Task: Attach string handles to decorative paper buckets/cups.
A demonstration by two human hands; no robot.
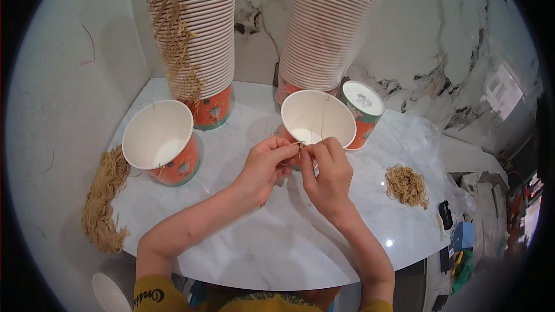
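An orange and green paper bucket (319, 119) with a white inside stands upright in front of me, and a thin string hangs down its inner wall. At its near rim my left hand (267, 164) pinches a tan string (299, 144) between thumb and finger. My right hand (329, 174) pinches the same string from the other side, its fingertips almost touching the left ones. The bucket's near outer wall is mostly hidden by both hands. To the left stands a second paper bucket (158, 134) of the same kind, with short string ends at its rim.
Behind rise two tall stacks of paper buckets, the left stack (202, 34) draped with tan strings, the right stack (324, 29) in clear plastic. An upside-down bucket (363, 103) stands at right. String bundles lie left (106, 202) and right (407, 186) on the marble table (254, 260).
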